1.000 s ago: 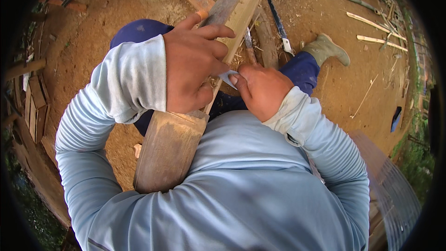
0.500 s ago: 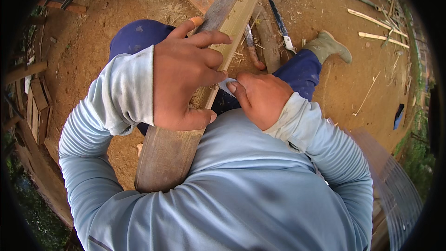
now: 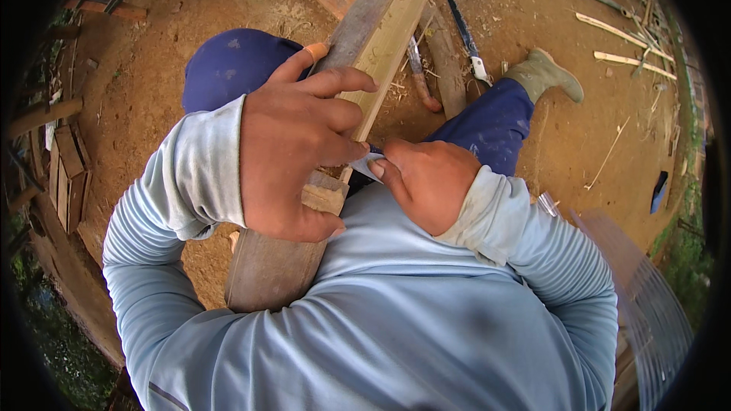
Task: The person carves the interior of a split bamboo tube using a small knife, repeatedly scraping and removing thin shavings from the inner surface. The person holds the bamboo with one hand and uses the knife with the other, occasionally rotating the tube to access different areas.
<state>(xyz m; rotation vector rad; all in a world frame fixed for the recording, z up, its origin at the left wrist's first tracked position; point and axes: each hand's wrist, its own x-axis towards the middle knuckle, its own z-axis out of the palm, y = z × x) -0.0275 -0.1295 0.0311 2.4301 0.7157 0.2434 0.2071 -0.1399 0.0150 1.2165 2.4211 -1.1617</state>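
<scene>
A long split bamboo piece [image 3: 397, 11], grey-brown outside and pale inside, slopes from the far centre down to my torso. My left hand [image 3: 293, 141] lies over it with the fingers spread; the little finger has an orange covering at its tip. Between its thumb and index finger a rough node ridge [image 3: 324, 196] shows. My right hand [image 3: 430, 183] is closed, thumb pressed on a flat, pale metal blade [image 3: 369, 166] at the bamboo's right edge. The blade's far end goes under my left index fingertip. Any handle is hidden in my right fist.
On the dirt floor ahead lie a saw [image 3: 461, 30] with a white handle, a curved tool with a brown handle [image 3: 423, 87] and a wooden pole [image 3: 445, 68]. Bamboo strips [image 3: 624, 38] are scattered far right. A wooden crate [image 3: 68, 175] stands left; clear corrugated sheeting [image 3: 647, 304] is right.
Both hands and the blade have moved down along the bamboo toward my torso. The node ridge now shows between my left thumb and index finger.
</scene>
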